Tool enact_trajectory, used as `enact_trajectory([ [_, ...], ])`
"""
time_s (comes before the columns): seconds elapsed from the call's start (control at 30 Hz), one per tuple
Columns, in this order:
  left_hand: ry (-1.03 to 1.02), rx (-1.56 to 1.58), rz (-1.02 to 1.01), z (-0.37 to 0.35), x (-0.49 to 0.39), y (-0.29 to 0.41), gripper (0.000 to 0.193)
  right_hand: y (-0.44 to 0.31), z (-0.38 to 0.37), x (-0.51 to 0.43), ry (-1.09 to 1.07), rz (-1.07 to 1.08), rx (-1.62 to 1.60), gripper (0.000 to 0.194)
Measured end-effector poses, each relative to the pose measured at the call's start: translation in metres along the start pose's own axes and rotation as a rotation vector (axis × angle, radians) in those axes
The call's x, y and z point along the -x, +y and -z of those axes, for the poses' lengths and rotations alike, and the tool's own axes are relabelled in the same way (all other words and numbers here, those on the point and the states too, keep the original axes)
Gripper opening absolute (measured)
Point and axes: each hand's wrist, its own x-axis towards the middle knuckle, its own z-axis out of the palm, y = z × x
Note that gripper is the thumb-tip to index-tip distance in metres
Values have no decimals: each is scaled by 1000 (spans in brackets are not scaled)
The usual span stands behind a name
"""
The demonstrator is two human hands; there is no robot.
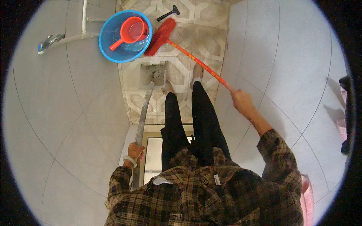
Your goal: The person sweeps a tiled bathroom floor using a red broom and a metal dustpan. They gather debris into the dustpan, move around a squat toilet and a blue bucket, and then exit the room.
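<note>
My left hand (136, 151) is closed around the long grey handle (144, 113) of a flat, square-bladed shovel or dustpan. Its dirt-streaked pan (154, 74) is low over the floor, beside my left foot (168, 87). In my right hand (243, 102) is the end of a broom's orange patterned stick (202, 64). The broom's red head (161, 36) touches the tiles, close to the right side of a blue plastic tub (104, 42). Inside that tub sits a red dipper (133, 29), its handle pointing toward me.
A small black T-headed hand tool (168, 13) lies on the stained patterned floor (195, 36) beyond the broom. Tiled walls (271, 70) rise close on both sides. A chrome tap (51, 43) and white pipes (84, 19) are on the left wall. Pink cloth (306, 195) hangs at right.
</note>
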Motion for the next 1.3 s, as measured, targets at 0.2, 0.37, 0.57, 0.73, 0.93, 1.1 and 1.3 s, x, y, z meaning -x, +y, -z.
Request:
enact_trajectory([
  [0.2, 87, 39, -31, 18, 21, -39, 14, 15, 19, 0, -10, -4, 222, 71],
  [0.37, 31, 112, 28, 28, 22, -79, 16, 19, 52, 41, -103, 33, 197, 75],
  [0.57, 64, 186, 59, 36, 30, -113, 18, -41, 41, 32, -134, 240, 201, 70],
  [0.73, 64, 134, 38, 44, 27, -129, 24, -90, 1, -24, -4, 300, 221, 57],
  [0.93, 102, 142, 55, 48, 29, -128, 25, -46, 26, -32, -68, 164, 269, 64],
  [1.1, 124, 65, 9, 43, 31, -95, 27, -5, 70, -10, -149, 3, 378, 65],
  [1.3, 52, -72, -180, 39, 24, -41, 33, 42, 101, 5, -232, -169, 442, 64],
])
